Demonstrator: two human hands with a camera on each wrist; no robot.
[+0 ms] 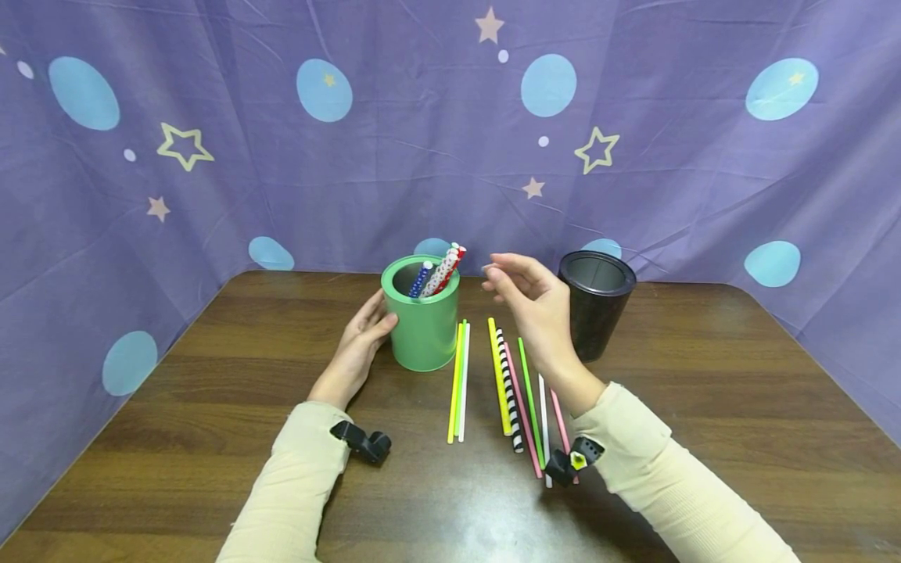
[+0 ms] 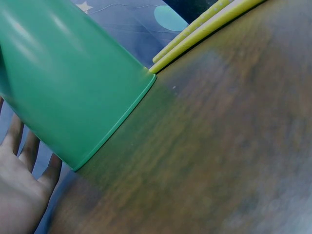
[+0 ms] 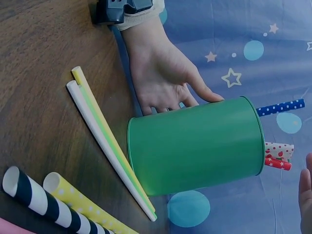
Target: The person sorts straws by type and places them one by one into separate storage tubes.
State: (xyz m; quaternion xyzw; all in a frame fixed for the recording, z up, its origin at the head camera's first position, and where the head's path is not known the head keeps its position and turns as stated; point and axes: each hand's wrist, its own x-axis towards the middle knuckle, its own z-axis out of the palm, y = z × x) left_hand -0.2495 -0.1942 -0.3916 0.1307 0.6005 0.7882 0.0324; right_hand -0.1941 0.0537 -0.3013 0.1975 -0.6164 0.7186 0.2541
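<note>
Pale sleeves [image 1: 281, 489] reach across the near edge of view, each with a black wrist camera [image 1: 362, 443] strapped on, above a brown wood-grain desk [image 1: 394, 516]. Left to right: left hand [image 1: 362, 340] grips the green can [image 1: 424, 336], thumb on its near-left side, fingers bent round behind it. Can stands upright at mid-desk, toward the far side. Leaning inside it: a blue dotted straw [image 3: 280, 107], a white patterned straw [image 3: 279, 150] and a red starred straw [image 3: 278, 163]. Just right of the can, three thin straws lie close together: yellow [image 1: 456, 387], green, white. Next group, lying roughly near-to-far: thick yellow dotted straw [image 1: 500, 375], black-and-white striped straw [image 1: 509, 391], pink straw [image 1: 522, 410], green straw [image 1: 531, 403], white straw [image 1: 543, 414], second pink straw [image 1: 560, 422]. Right hand [image 1: 538, 305] hovers above this group, right of the green can and apart from it; fingers loosely bent, holding nothing. Farther right, partly hidden by that hand: black can [image 1: 601, 313], upright. Purple star-and-spot cloth [image 1: 422, 180] hangs beyond the desk.
</note>
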